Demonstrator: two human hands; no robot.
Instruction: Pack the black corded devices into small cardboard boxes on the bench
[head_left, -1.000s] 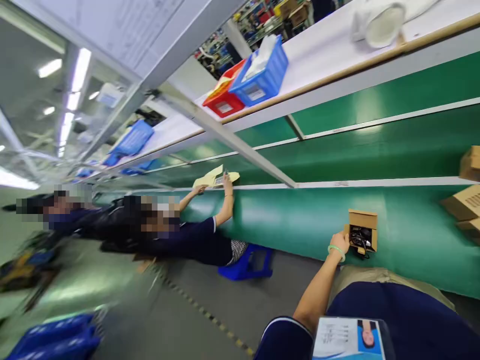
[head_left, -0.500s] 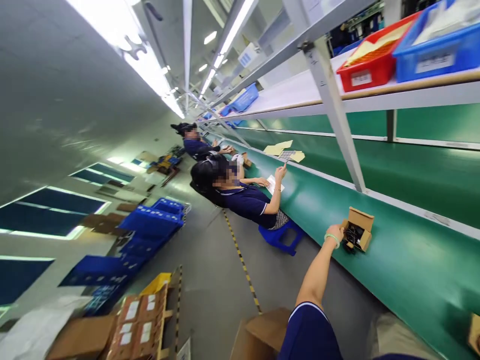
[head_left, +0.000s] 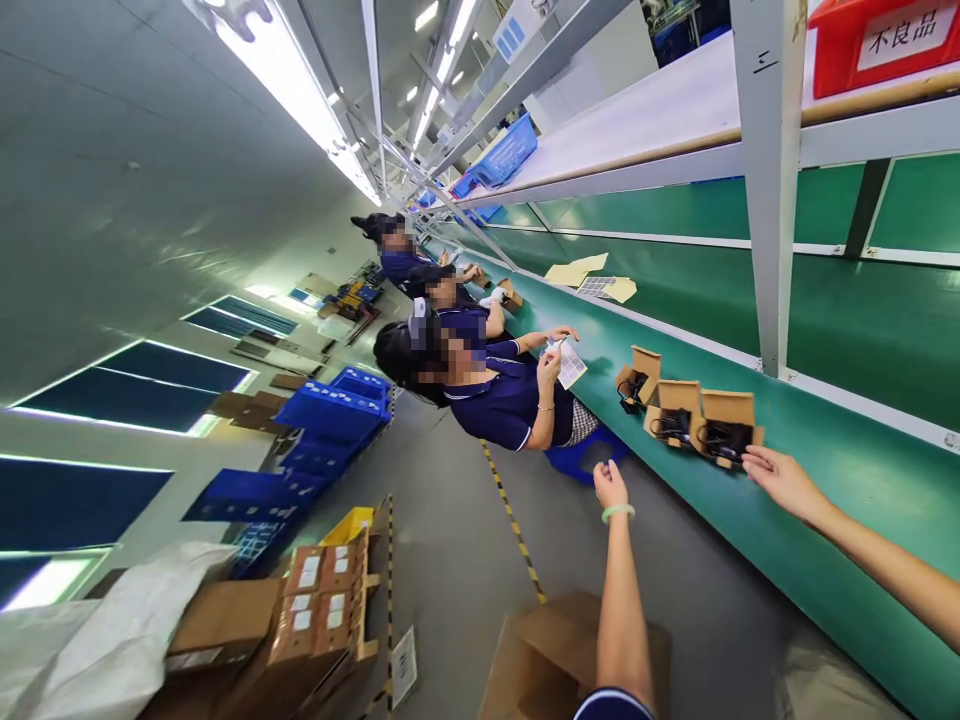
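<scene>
Three open boxes (head_left: 679, 395) are standing in a slanting row on the bench (head_left: 847, 510), with cables (head_left: 673, 428) lying inside them. Farther along the bench, a printed sheet (head_left: 573, 366) is lying before a seated co-worker (head_left: 510, 400), and loose papers (head_left: 576, 270) are lying beyond it, by the rail (head_left: 694, 338). A shelf (head_left: 645, 110) is running above the bench; one bin (head_left: 847, 50) is sitting on it right of the post (head_left: 772, 200), another bin (head_left: 504, 158) farther off to the left. On the floor, left of the bench, a carton (head_left: 555, 640) is standing, with stacked cartons (head_left: 322, 590) resting farther left and crates (head_left: 315, 425) standing beyond those.
</scene>
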